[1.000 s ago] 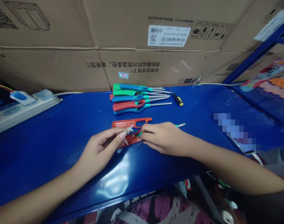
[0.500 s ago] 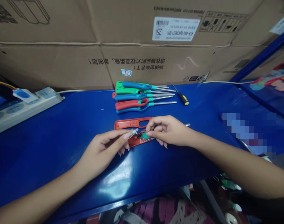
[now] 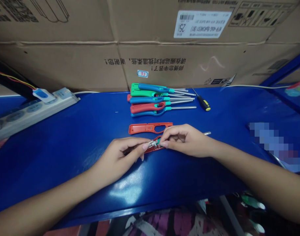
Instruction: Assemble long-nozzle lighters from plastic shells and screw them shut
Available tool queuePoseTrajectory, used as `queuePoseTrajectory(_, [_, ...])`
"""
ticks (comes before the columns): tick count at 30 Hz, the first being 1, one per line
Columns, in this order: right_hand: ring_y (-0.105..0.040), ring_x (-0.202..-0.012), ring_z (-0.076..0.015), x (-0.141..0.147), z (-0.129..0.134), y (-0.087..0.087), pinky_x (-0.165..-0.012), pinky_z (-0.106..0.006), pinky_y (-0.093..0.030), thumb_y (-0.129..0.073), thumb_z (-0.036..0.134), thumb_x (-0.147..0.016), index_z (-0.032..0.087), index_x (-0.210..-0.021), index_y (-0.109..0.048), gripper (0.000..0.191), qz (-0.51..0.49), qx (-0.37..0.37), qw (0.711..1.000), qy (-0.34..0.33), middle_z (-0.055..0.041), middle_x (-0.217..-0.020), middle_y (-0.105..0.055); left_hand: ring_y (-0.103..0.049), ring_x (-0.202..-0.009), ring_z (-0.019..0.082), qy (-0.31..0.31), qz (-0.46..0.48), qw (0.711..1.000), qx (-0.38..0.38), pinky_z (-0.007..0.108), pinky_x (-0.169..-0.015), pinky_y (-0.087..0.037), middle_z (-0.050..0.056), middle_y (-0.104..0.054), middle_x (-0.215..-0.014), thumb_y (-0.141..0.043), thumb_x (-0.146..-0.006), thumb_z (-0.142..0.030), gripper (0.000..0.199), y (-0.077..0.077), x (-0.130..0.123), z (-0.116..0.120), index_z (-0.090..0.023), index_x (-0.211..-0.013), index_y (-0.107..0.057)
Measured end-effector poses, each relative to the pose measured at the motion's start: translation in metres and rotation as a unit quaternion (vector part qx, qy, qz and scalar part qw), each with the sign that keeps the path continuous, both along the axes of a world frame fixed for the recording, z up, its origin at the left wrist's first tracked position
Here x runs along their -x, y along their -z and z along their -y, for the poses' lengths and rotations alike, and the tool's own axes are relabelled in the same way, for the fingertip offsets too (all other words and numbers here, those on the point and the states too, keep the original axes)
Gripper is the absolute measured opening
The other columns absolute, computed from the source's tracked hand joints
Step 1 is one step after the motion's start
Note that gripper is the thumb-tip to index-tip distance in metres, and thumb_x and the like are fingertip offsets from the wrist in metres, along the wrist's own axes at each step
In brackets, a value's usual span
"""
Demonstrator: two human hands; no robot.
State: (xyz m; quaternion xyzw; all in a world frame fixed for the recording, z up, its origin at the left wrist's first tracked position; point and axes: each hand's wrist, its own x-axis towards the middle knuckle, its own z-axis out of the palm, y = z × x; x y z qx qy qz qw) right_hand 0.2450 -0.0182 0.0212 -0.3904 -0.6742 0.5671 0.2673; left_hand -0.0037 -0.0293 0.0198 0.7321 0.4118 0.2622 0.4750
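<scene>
My left hand [image 3: 126,157] pinches a small clear, silvery lighter part [image 3: 152,144] between thumb and fingers. It is held over the left part of an opened red lighter half-shell [image 3: 150,150]. My right hand [image 3: 183,141] is closed, thumb against forefinger, at a green piece [image 3: 158,140] in that shell. What its fingertips grip is too small to make out; a thin pale wire runs close by. Behind both hands lies the other red shell half [image 3: 139,128], hollow side up. A metal lighter tube [image 3: 208,133] sticks out beyond my right hand.
Several blue, green and red stick lighters [image 3: 150,107] are piled at the back, with a black-and-yellow screwdriver [image 3: 204,104] to their right. A power strip [image 3: 41,109] lies at left. Cardboard [image 3: 91,65] stands behind the blue table [image 3: 96,203]. A blurred-out flat object [image 3: 275,144] is at right.
The view has shifted, so the scene sits further right. My left hand has brought the clear, silvery part closer to my right fingertips, over the shell. My right hand stays at the green piece.
</scene>
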Motion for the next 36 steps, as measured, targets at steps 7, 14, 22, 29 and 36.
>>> queuePoseTrajectory(7, [-0.070,-0.089,-0.0160,-0.0011,-0.0013,0.0042,-0.083,-0.030,-0.055,-0.070,0.034,-0.088,0.015,-0.094,-0.075,0.021,-0.020,0.014,1.000,-0.009,-0.0056,-0.093,-0.075,-0.068,-0.070,0.012,0.035,-0.021,0.999,0.001,0.021,-0.068,-0.052,0.002,-0.077,-0.082,-0.056,-0.098,-0.031,0.028,-0.0006,0.0002,-0.0010,-0.018,-0.112,-0.076])
queuePoseTrajectory(14, [-0.068,-0.087,-0.0158,-0.0019,-0.0023,0.0021,-0.082,-0.030,-0.054,-0.069,0.036,-0.088,0.015,-0.093,-0.073,0.022,-0.011,0.024,1.000,-0.007,-0.0055,-0.093,-0.073,-0.064,-0.066,0.012,0.042,-0.011,0.999,0.000,0.020,-0.062,-0.051,0.002,-0.075,-0.080,-0.057,-0.098,-0.029,0.025,-0.0028,0.0007,-0.0004,-0.018,-0.111,-0.076])
queuePoseTrajectory(22, [-0.067,-0.087,-0.0165,-0.0018,-0.0029,0.0007,-0.080,-0.031,-0.053,-0.068,0.037,-0.089,0.015,-0.092,-0.071,0.023,0.003,0.023,1.000,-0.012,-0.0059,-0.092,-0.072,-0.063,-0.066,0.012,0.041,-0.007,0.999,-0.002,0.020,-0.061,-0.050,0.002,-0.075,-0.079,-0.058,-0.097,-0.029,0.025,-0.0033,-0.0005,-0.0006,-0.018,-0.110,-0.076])
queuePoseTrajectory(29, [-0.063,-0.076,-0.0141,0.0021,0.0006,0.0010,-0.070,-0.028,-0.049,-0.068,0.037,-0.088,0.014,-0.088,-0.070,0.023,0.028,0.031,0.999,0.004,-0.0048,-0.085,-0.070,-0.065,-0.068,0.013,0.038,-0.017,0.999,-0.008,0.022,-0.065,-0.051,0.003,-0.076,-0.081,-0.059,-0.097,-0.030,0.026,-0.0034,-0.0025,-0.0001,-0.017,-0.111,-0.076])
queuePoseTrajectory(36, [-0.057,-0.066,-0.0110,0.0051,0.0027,0.0009,-0.059,-0.024,-0.043,-0.068,0.037,-0.087,0.015,-0.085,-0.071,0.022,0.041,0.036,0.998,0.020,-0.0026,-0.076,-0.068,-0.067,-0.071,0.014,0.035,-0.035,0.999,-0.021,0.022,-0.064,-0.051,0.003,-0.076,-0.081,-0.058,-0.097,-0.032,0.025,-0.0017,-0.0031,0.0014,-0.018,-0.106,-0.077])
